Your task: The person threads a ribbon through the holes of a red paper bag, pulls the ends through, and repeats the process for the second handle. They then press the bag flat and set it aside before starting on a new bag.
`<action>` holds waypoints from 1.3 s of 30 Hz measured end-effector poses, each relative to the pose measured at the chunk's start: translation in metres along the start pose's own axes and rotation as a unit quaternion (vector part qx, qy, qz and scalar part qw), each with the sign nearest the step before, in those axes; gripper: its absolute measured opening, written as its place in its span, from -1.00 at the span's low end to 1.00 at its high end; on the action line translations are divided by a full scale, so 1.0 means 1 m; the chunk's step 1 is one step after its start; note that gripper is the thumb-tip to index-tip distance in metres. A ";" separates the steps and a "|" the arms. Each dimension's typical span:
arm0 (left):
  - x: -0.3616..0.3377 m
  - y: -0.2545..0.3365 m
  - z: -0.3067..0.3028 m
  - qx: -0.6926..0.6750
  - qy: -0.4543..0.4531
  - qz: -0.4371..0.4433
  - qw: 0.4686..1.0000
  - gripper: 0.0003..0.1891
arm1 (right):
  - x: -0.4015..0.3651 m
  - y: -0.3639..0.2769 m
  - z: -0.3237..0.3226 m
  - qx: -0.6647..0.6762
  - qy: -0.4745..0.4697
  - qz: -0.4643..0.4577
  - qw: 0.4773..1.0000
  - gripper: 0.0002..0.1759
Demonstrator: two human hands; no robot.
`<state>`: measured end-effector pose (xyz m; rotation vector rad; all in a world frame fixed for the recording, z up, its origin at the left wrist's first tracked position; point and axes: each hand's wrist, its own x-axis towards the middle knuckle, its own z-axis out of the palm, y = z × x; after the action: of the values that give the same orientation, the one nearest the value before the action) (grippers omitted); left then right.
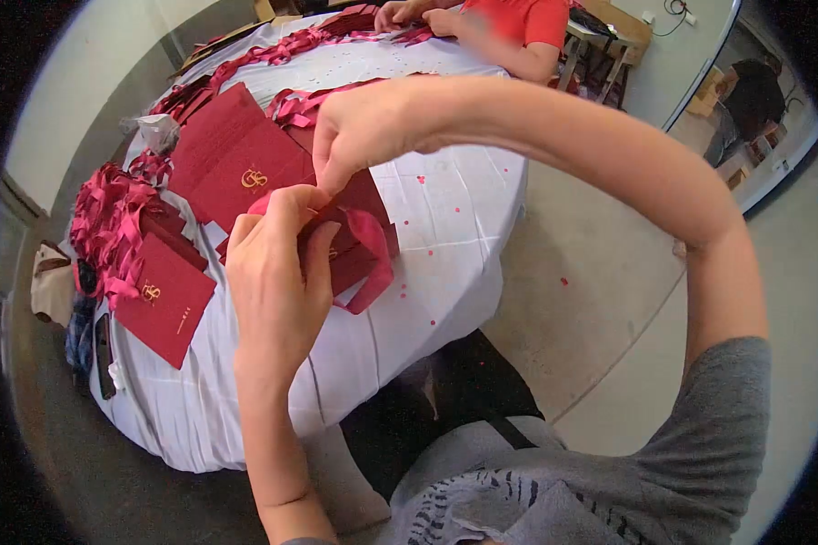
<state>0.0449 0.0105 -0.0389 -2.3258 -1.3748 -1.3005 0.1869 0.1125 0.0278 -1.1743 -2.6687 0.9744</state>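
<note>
Over the table, my left hand (277, 263) is closed, thumb and fingers gripping a pink ribbon (370, 259). The ribbon loops out to the right and hangs down over dark red paper bags. My right hand (364, 127) reaches in from above with the wrist bent, its fingertips pinched on the ribbon close to the left fingertips. Both hands partly cover the dark red bag (359, 195) beneath them, so the exact pinch point is hidden. A larger dark red bag (232, 154) with a gold logo lies just behind my left hand.
A white cloth (454, 263) covers the round table, dotted with small red bits. On the left are a heap of pink ribbons (114, 213) and a dark red bag (165, 300). Across the table, a person in a red shirt (504, 23) has both hands near more ribbon.
</note>
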 end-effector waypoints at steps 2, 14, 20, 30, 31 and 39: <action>0.000 0.000 -0.001 0.006 -0.007 -0.001 1.000 -0.78 | -0.006 0.009 0.010 0.092 0.042 -0.050 0.994 -0.80; 0.004 -0.001 -0.001 -0.005 -0.010 -0.032 0.999 -0.81 | 0.008 0.042 0.006 0.397 0.165 -0.203 0.880 -0.81; 0.005 0.001 -0.006 -0.003 -0.060 -0.044 0.997 -0.81 | 0.035 0.081 0.014 0.616 0.024 -0.294 0.730 -0.58; 0.010 0.006 -0.011 0.006 -0.090 -0.029 0.995 -0.81 | 0.001 0.059 0.041 0.409 0.042 -0.234 0.881 -0.67; 0.011 0.009 -0.013 0.018 -0.093 -0.017 0.995 -0.76 | -0.001 0.056 0.040 0.405 0.039 -0.235 0.883 -0.67; 0.006 0.002 -0.001 0.038 -0.038 -0.028 0.998 -0.85 | -0.002 0.046 0.057 0.405 0.207 -0.217 0.864 -0.84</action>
<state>0.0470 0.0125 -0.0336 -2.3242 -1.4943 -1.1646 0.2010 0.1043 -0.0440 -0.4830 -1.7382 1.3425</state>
